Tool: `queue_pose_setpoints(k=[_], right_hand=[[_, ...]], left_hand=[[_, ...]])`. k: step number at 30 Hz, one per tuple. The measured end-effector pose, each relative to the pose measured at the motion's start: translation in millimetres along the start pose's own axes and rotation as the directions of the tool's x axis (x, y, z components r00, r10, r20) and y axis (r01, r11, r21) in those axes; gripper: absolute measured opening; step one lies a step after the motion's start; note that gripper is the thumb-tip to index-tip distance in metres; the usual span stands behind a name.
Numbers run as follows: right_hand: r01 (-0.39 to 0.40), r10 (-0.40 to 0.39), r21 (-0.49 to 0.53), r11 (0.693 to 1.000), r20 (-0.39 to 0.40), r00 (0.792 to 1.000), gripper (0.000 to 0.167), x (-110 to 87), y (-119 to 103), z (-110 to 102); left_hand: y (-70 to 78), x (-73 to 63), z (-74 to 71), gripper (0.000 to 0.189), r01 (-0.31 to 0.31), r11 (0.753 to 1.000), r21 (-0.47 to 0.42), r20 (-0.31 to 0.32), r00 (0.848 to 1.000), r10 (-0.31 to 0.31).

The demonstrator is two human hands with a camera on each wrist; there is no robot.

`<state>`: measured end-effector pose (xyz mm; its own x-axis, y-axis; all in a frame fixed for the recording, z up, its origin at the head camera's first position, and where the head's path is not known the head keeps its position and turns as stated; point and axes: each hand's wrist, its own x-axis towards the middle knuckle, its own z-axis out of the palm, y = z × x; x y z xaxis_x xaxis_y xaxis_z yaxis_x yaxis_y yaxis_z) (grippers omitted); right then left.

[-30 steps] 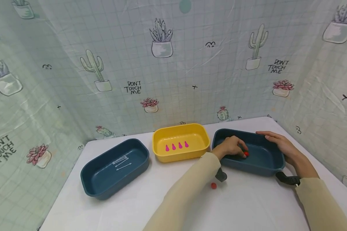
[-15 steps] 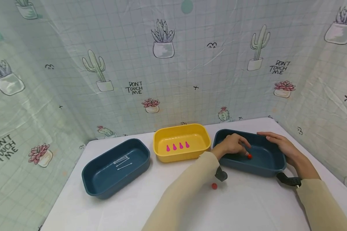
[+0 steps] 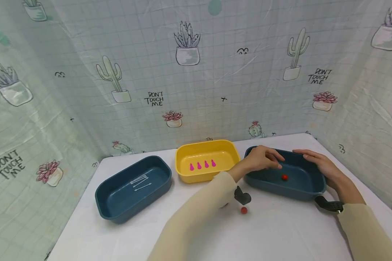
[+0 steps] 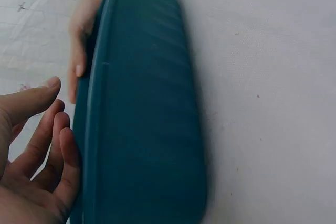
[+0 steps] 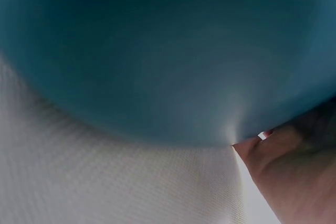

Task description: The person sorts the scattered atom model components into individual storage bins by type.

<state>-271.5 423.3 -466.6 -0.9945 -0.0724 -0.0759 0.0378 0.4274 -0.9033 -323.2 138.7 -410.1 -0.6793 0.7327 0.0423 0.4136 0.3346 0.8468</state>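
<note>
My left hand [image 3: 264,157] hovers over the left part of the right-hand blue bin [image 3: 300,193], its fingers loosely bent and holding nothing. In the left wrist view a gap shows between the left thumb [image 4: 32,102] and fingers, beside the bin's rim. Inside that bin, just right of the left hand, lies a small red ball [image 3: 284,177]. My right hand [image 3: 326,168] rests against the bin's back right corner, fingers lying along the rim. A second red ball [image 3: 244,210] sits on the table in front of the bin. Part of another red thing [image 3: 225,205] peeks out by the left sleeve.
A yellow bin [image 3: 196,178] at the back middle holds several pink pear-shaped pieces [image 3: 206,164]. To the left stands another blue bin [image 3: 112,214] with several thin pale sticks [image 3: 142,186]. A patterned curtain [image 3: 196,83] closes off the back and sides of the white table [image 3: 268,235].
The left hand has let go of the red ball, which now lies on the bin floor, and has lifted and drawn back left. My right hand stays on the rim. The view has shifted slightly.
</note>
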Motion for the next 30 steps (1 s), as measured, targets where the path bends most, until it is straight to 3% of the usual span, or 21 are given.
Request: queue_pose_setpoints(k=[11,19,25,30], right_hand=[[-0.008,0.009,-0.037,0.999,0.016,1.0,0.064,2.1,0.8,0.7],[-0.004,0.004,-0.036,0.999,0.008,1.0,0.064,-0.9,1.4,0.6],[0.035,-0.034,-0.032,0.999,0.007,0.999,0.061,-3.4,0.5,0.8],[0.05,-0.05,-0.019,0.999,0.004,0.999,0.061,-4.7,1.5,1.3]], left_hand=[[-4.4,-32.7,-24.6,0.026,-0.09,0.987,-0.13,-0.081,0.994,0.08],[-1.1,-57.9,-32.8,0.03,-0.181,0.963,-0.198,-0.111,0.981,0.162],[-8.4,-81.0,-40.4,0.029,-0.201,0.958,-0.202,-0.169,0.971,0.168],[-20.6,-100.1,-46.2,0.028,-0.157,0.965,-0.21,-0.209,0.971,0.113]])
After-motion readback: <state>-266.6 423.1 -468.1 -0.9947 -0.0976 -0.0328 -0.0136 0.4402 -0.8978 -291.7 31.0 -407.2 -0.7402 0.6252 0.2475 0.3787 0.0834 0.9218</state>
